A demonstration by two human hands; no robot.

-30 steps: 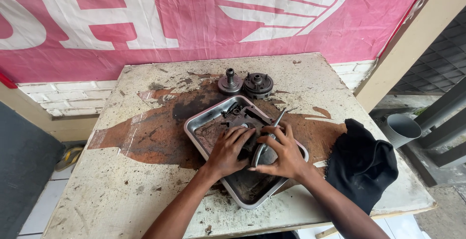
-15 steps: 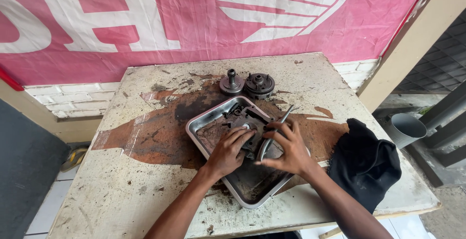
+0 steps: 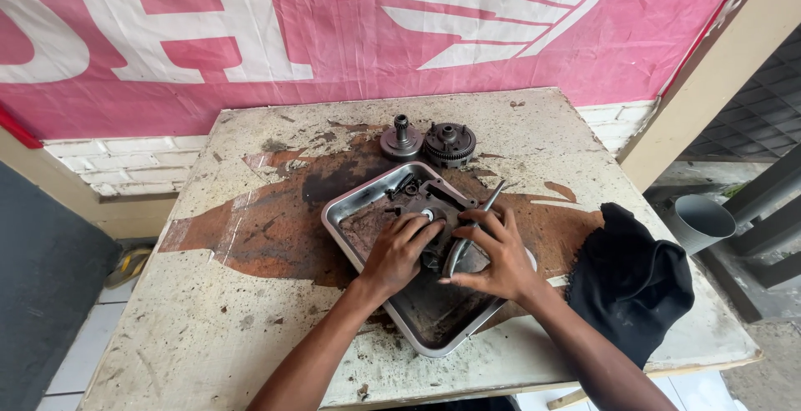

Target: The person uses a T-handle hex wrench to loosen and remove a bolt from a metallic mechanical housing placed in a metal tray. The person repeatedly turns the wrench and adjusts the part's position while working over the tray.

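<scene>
A dented metal tray (image 3: 350,206) sits on the stained table, holding a dark, greasy engine part (image 3: 421,198) with smaller bits around it. My left hand (image 3: 399,250) presses down on that part inside the tray, fingers spread over it. My right hand (image 3: 494,252) grips a silver metal tool (image 3: 476,221) whose handle sticks up and to the right over the tray's edge. Both hands meet at the tray's middle, and the tool's working end is hidden between them.
Two round toothed clutch parts (image 3: 401,138) (image 3: 450,143) stand just behind the tray. A black cloth (image 3: 630,282) lies at the table's right edge. A pink banner (image 3: 334,27) hangs behind. A grey pipe (image 3: 699,221) stands off the table to the right.
Both hands have stayed on the part in the tray. The right hand has shifted its grip on the tool slightly, and the view has drifted a little.
</scene>
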